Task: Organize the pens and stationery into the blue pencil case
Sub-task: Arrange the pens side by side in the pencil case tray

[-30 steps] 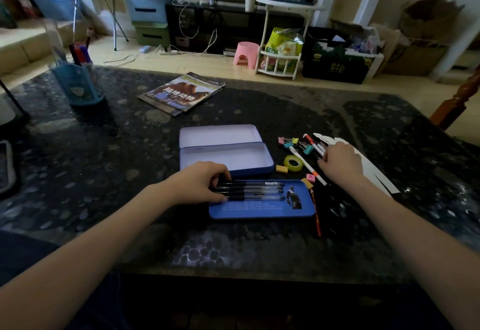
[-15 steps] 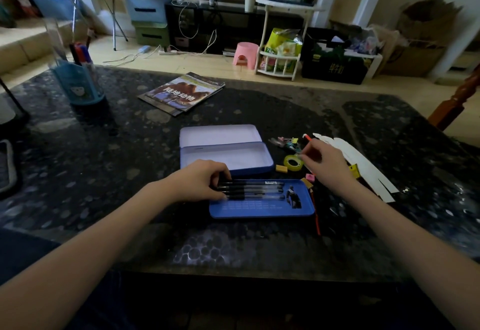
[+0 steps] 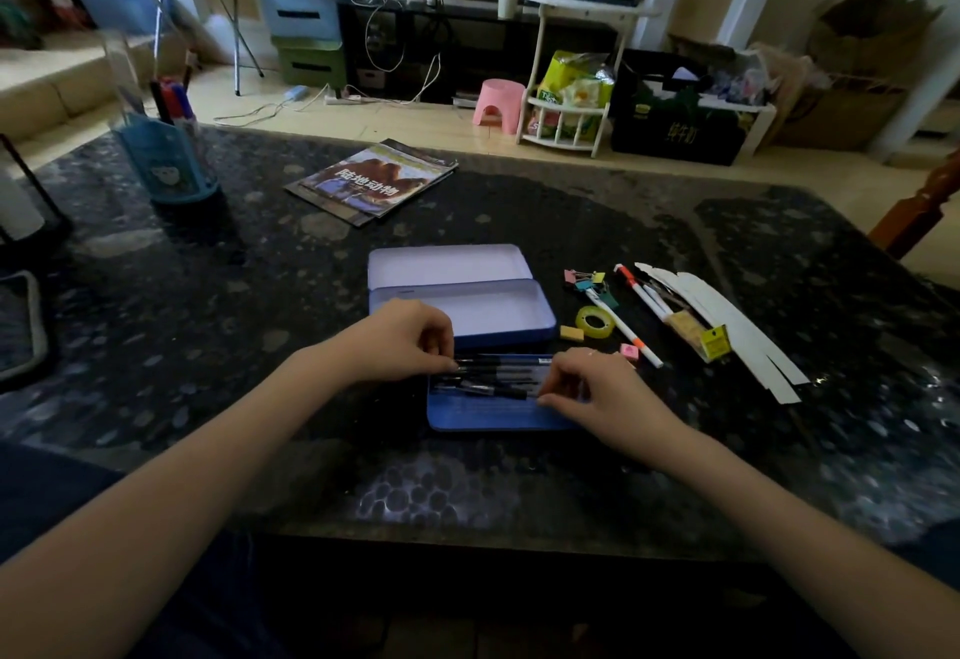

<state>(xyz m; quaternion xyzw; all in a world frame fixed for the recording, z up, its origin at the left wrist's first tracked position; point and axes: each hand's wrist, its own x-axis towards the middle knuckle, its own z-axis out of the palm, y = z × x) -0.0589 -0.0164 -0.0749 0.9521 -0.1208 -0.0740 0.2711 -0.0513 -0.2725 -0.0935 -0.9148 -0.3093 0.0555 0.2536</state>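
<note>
A flat blue pencil case tray lies near the front of the table with several black pens side by side in it. My left hand pinches the pens' left ends and my right hand holds their right ends. Just behind stands the open blue pencil case, its base and raised lid both bare. To the right lie coloured binder clips, a tape roll, a yellow eraser, a pink eraser and white pens.
White paper strips and a yellow-tagged stick lie right of the pens. A magazine sits at the back centre and a blue pen holder at the back left. A dark object rests at the left edge.
My right hand left the loose stationery on the right and came down-left onto the right ends of the pens in the tray. My left hand stayed on their left ends.
</note>
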